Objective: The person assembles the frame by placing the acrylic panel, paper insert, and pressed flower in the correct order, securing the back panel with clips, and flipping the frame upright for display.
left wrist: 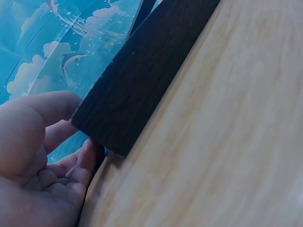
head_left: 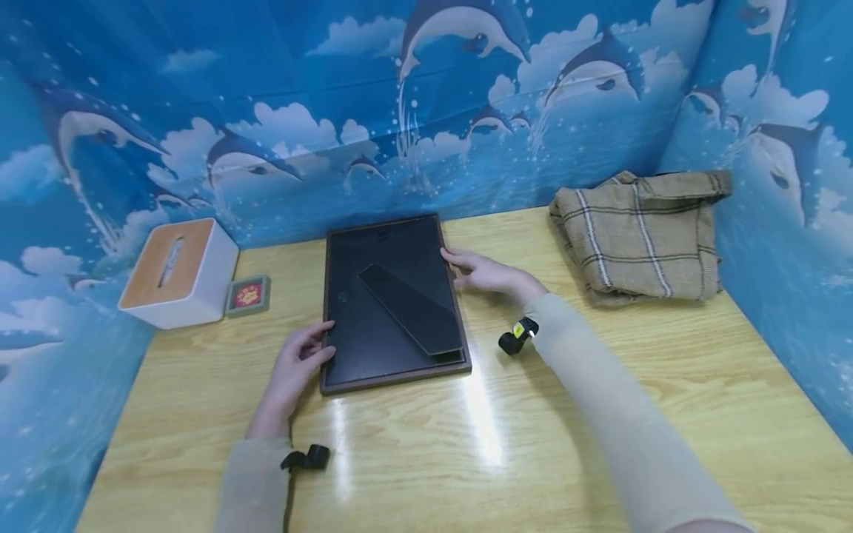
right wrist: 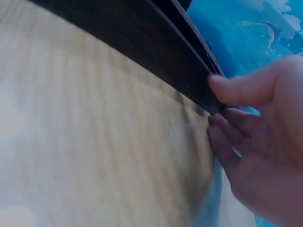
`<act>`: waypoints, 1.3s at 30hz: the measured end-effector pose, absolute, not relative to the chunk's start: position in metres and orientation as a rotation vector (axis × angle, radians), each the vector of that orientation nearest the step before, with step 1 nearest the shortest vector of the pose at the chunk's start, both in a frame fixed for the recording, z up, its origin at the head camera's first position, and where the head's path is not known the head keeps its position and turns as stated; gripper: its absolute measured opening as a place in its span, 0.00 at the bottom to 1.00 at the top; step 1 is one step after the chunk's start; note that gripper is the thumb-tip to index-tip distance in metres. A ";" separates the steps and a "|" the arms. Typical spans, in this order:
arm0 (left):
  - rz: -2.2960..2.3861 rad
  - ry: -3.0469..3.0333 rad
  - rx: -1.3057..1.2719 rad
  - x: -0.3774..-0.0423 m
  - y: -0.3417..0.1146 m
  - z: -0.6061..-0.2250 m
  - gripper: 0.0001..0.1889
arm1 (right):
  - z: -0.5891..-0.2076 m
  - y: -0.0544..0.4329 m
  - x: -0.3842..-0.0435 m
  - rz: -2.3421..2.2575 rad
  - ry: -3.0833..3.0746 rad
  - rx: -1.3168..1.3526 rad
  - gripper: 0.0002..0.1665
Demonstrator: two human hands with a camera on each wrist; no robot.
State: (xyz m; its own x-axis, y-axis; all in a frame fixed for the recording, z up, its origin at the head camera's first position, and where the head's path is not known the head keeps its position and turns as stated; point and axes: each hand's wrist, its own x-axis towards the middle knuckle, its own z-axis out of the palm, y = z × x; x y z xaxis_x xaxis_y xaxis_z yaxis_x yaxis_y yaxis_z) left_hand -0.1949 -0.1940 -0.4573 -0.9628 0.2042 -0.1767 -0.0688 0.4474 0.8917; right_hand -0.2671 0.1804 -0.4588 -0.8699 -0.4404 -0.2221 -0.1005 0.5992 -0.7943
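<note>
A dark picture frame (head_left: 393, 252) lies on the table with its black back facing up. Its stand leg (head_left: 413, 311) slants across the back toward the near right corner. My left hand (head_left: 296, 364) grips the frame's left edge near the bottom, thumb and fingers at the rim. Higher up on the opposite side, my right hand (head_left: 492, 275) holds the right edge. In the left wrist view the frame's side (left wrist: 142, 75) runs close along the tabletop, its corner at the fingers. The right wrist view has the thumb on the rim (right wrist: 142, 42) and fingertips low beside it.
A white tissue box (head_left: 200, 285) with a wooden lid stands at the left, a small grey square item (head_left: 248, 296) with a red centre beside it. A folded plaid cloth (head_left: 640, 237) lies at the back right. Dolphin-print curtains (head_left: 300, 170) border the wooden table (head_left: 566, 459).
</note>
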 end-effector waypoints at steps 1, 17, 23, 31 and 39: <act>1.523 2.442 0.112 -0.193 -0.192 -0.453 0.24 | -0.460 0.183 -0.266 -1.209 2.408 -0.436 0.39; 1.521 2.479 0.111 -0.200 -0.202 -0.477 0.25 | -0.479 0.181 -0.241 -1.714 2.288 -0.378 0.24; 1.539 2.478 0.116 -0.202 -0.203 -0.479 0.24 | -0.482 0.182 -0.236 -1.710 2.371 -0.331 0.13; 1.540 2.473 0.113 -0.204 -0.205 -0.481 0.24 | -0.478 0.176 -0.230 -1.644 2.493 -0.362 0.11; 1.541 2.449 0.095 -0.202 -0.204 -0.476 0.25 | -0.473 0.168 -0.222 -1.594 2.581 -0.303 0.12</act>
State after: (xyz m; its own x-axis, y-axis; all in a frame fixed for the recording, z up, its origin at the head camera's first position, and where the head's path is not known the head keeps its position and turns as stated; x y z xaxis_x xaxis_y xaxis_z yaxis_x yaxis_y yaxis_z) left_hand -0.2018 -0.2036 -0.4763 -0.9676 0.1849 -0.1722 -0.0752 0.4398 0.8949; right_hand -0.2217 0.1681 -0.4729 -0.9760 -0.2164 0.0249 -0.1191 0.4346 -0.8927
